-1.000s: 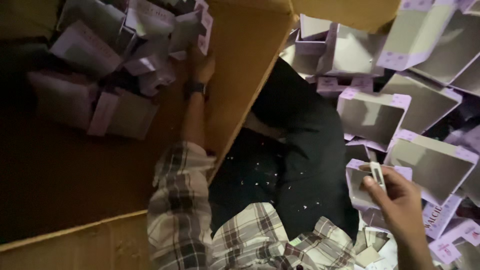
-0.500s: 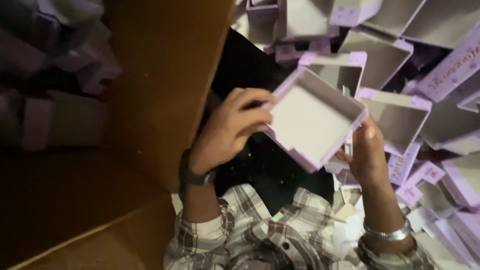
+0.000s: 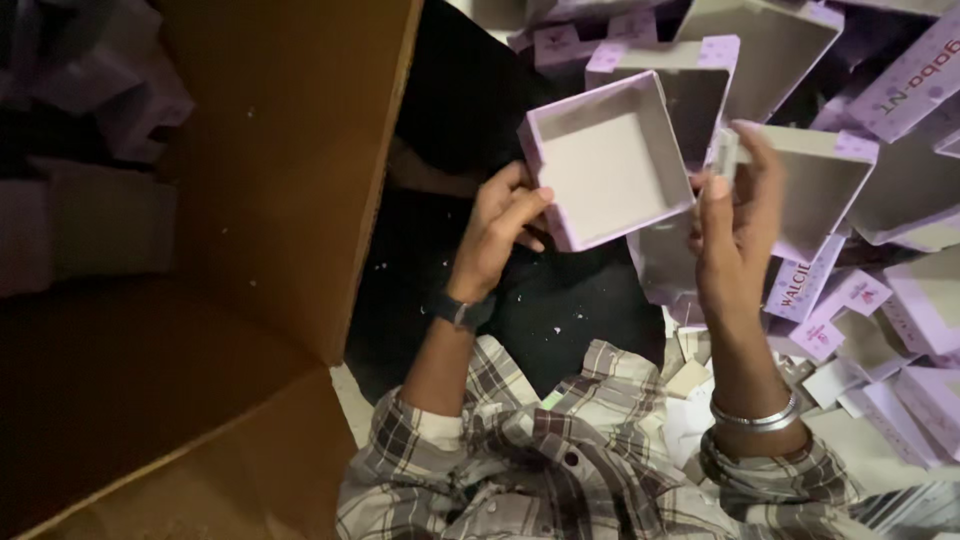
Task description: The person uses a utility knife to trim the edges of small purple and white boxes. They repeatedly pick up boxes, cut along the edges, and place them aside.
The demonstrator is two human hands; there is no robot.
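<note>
My left hand [image 3: 500, 232] grips the lower left edge of a square lilac box tray [image 3: 608, 160], held tilted with its open side toward me and its pale inside bare. My right hand [image 3: 738, 215] is raised beside the tray's right corner and pinches a small flat pale piece [image 3: 727, 152] between thumb and fingers. A dark watch sits on my left wrist and a silver bangle on my right. Both forearms wear a plaid shirt.
A large brown cardboard carton [image 3: 290, 180] stands open at the left, with more lilac boxes dim inside it. A heap of several open lilac box trays [image 3: 800, 170] and lids fills the right. Dark cloth [image 3: 520, 310] lies under my hands, and paper scraps [image 3: 690, 380] lie nearby.
My left hand came out of the carton and took hold of the box tray. Since half a second ago the tray has risen and turned, and my right hand has moved off it, pinching a small piece.
</note>
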